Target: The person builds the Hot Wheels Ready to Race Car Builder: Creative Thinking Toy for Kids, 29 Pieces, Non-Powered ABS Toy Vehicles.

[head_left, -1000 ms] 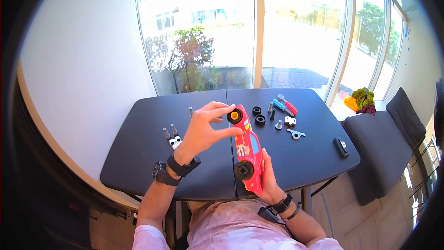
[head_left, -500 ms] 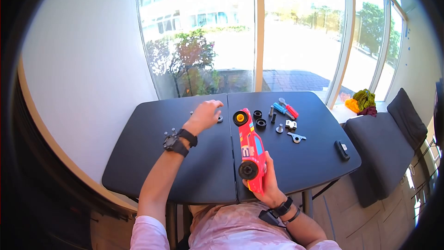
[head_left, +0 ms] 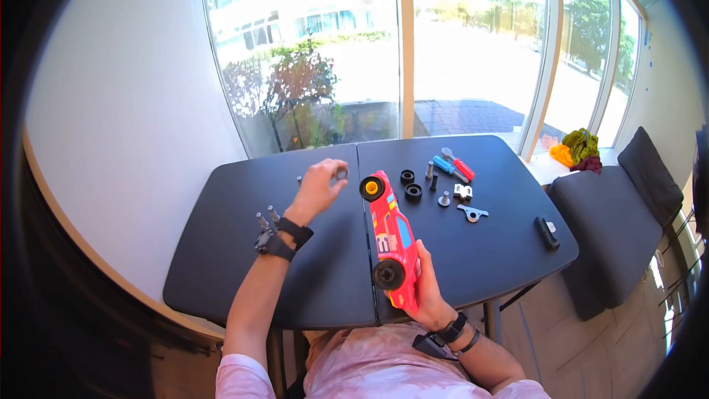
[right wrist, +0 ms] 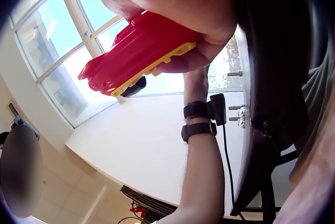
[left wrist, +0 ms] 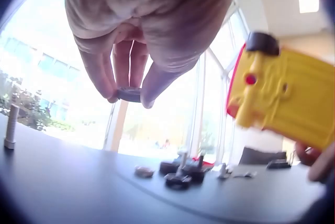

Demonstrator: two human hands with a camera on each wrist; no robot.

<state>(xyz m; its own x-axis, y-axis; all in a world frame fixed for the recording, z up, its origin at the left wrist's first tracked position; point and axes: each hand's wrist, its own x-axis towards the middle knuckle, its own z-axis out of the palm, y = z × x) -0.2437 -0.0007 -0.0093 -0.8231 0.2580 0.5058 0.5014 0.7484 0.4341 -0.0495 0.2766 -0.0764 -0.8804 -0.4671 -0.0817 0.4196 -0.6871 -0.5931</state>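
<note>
The left hand (head_left: pixel 319 191) pinches a small round grey disc (head_left: pixel 341 174) above the table's left half; the left wrist view shows the disc (left wrist: pixel 129 94) between thumb and fingertips. The right hand (head_left: pixel 428 290) grips the rear of a red toy car (head_left: pixel 396 240), its side turned up. A black wheel (head_left: pixel 388 274) sits at the near end, and a yellow hub (head_left: pixel 371 188) shows in the far wheel. The car's yellow underside (left wrist: pixel 298 93) faces the left wrist camera. In the right wrist view the right hand (right wrist: pixel 178 4) wraps the red body (right wrist: pixel 144 46).
On the table (head_left: pixel 317 295), right of the car, lie black rings (head_left: pixel 413 192), grey and black bolts, blue and red tools (head_left: pixel 464 170), a white part (head_left: pixel 463 191), a grey bracket (head_left: pixel 473 213) and a black case (head_left: pixel 546 233). More bolts (head_left: pixel 262 219) stand at left.
The left hand has moved away from the car's far wheel to the table's left half, and now holds the grey disc up. The right hand keeps its grip on the car.
</note>
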